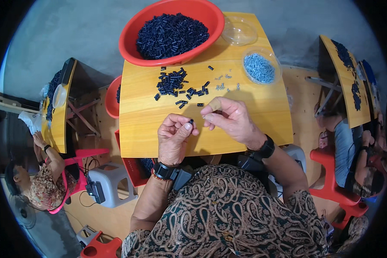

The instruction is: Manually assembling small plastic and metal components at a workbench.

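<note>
My left hand (172, 138) is closed over the near part of the yellow table (142, 129), pinching a small black plastic piece (191, 122) between thumb and fingertips. Close to its right, my right hand (235, 120) has thumb and forefinger pressed together. What they hold is too small to make out. A tan wrap covers part of one right finger. Just beyond my hands lie a loose pile of short black tube-like pieces (171, 81) and a scatter of tiny silvery screws (221, 87).
A large red basin (127, 45) heaped with black pieces stands at the back left. At the back right are a clear tub (277, 64) of small screws and a clear lid or dish (240, 32). People sit at other tables on both sides, near a red stool (331, 176).
</note>
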### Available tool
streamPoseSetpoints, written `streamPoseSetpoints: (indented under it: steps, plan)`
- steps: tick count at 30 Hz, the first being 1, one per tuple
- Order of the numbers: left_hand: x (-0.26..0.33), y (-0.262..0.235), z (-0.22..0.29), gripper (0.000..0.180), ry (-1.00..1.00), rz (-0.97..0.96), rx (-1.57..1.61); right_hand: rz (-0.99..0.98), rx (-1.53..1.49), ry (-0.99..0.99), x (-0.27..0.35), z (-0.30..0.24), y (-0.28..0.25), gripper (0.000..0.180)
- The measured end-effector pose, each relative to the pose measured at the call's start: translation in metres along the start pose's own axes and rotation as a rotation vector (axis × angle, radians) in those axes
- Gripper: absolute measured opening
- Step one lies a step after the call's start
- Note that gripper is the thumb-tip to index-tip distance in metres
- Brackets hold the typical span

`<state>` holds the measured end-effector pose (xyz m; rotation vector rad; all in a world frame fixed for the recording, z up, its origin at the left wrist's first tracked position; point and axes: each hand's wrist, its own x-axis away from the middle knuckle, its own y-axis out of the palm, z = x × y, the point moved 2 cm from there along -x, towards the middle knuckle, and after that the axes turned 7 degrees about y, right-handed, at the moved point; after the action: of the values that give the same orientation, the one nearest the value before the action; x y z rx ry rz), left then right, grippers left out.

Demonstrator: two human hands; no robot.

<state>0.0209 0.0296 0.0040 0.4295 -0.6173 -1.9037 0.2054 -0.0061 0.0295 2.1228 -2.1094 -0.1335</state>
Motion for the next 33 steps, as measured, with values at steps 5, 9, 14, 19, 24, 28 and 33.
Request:
streamPoseSetpoints:
  steps: [5, 9, 14, 19, 24, 28, 33]
  plan:
    - [0.004, 0.001, 0.000, 0.008, -0.024, -0.004, -0.030, -0.032, -0.092, 0.020, -0.007, 0.006, 0.012, 0.009]
    - [0.005, -0.001, 0.002, 0.008, -0.025, -0.016, -0.104, -0.040, -0.076, 0.009, -0.007, 0.006, 0.015, 0.008]
    - [0.005, 0.003, 0.002, 0.010, -0.034, -0.024, -0.130, -0.030, -0.026, -0.017, -0.007, 0.004, 0.017, 0.007]
    - [0.006, 0.001, -0.001, 0.011, -0.055, -0.008, -0.077, -0.019, 0.119, -0.036, -0.005, -0.003, 0.017, 0.007]
    - [0.006, 0.002, 0.000, 0.008, -0.052, -0.025, -0.032, 0.000, 0.121, -0.062, -0.002, -0.008, 0.024, 0.009]
    - [0.006, 0.005, 0.002, 0.008, -0.070, 0.003, -0.097, -0.001, 0.433, -0.269, -0.003, -0.009, 0.021, 0.008]
    - [0.010, 0.001, -0.001, 0.008, -0.080, -0.001, -0.063, -0.102, 0.292, -0.161, -0.005, -0.014, 0.017, 0.007]
